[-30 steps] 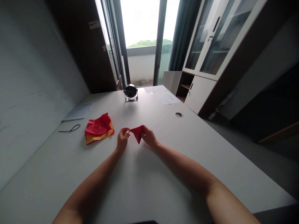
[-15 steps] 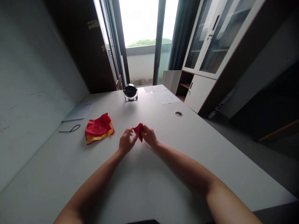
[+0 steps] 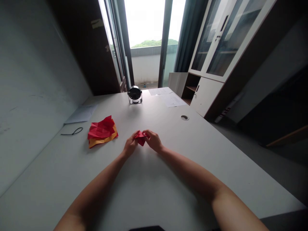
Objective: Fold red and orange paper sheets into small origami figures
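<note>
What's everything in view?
Table: one, white, underneath
Folded paper: one, red, centre
Paper pile: one, red and orange, left
Cord loop: one, black, farther left
Pale sheet: one, whitish, left edge
Round device: one, black and silver, far end
Papers: at least two, white, far right
Hole ring: one, pale, right
Cabinet: one, white, right background
Curtain: one, dark, beside cabinet
Window: one, dark-framed, ahead
Arms: two, bare, foreground
Left grip: one, bare, holding folded paper
Right grip: one, bare, touching folded paper

Arms (image 3: 103, 178) forward, left fingers (image 3: 134, 135) and right fingers (image 3: 148, 132) bent, close together.
</note>
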A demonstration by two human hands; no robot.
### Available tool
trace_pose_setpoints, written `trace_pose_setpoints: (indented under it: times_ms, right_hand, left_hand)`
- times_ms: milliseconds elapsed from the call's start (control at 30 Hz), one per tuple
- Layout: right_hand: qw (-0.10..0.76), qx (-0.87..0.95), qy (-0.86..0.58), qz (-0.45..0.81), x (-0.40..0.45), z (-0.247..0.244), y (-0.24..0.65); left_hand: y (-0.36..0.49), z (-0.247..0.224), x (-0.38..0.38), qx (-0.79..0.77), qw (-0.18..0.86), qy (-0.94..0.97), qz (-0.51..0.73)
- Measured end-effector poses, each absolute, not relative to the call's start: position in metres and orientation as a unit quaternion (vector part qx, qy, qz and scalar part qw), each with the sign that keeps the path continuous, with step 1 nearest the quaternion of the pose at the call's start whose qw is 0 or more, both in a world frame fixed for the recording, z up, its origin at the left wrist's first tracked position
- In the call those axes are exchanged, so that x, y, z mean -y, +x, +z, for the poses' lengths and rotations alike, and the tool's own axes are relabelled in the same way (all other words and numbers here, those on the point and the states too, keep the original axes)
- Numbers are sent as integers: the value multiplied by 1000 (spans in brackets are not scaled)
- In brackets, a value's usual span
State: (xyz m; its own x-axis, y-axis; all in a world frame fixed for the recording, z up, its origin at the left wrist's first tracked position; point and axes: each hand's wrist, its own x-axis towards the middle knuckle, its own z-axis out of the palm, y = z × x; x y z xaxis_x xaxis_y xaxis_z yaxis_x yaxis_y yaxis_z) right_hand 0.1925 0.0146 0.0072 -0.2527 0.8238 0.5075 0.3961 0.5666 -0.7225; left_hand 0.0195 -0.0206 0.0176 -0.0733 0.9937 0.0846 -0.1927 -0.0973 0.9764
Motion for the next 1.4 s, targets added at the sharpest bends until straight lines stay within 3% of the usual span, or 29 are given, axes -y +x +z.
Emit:
trace_pose_setpoints:
  times_ms: [467,933,1400]
  right_hand:
    - [465,751,-300,361,-19,3,190]
    - [534,656,-334,417,-34,-12,192]
    - [515,652,-350,433,-33,-16,191]
  left_hand:
    - [9,1,7,-406,546,418,602]
    - [9,0,9,-402,517,489,576]
    - [12,2,10,-412,509,496,570]
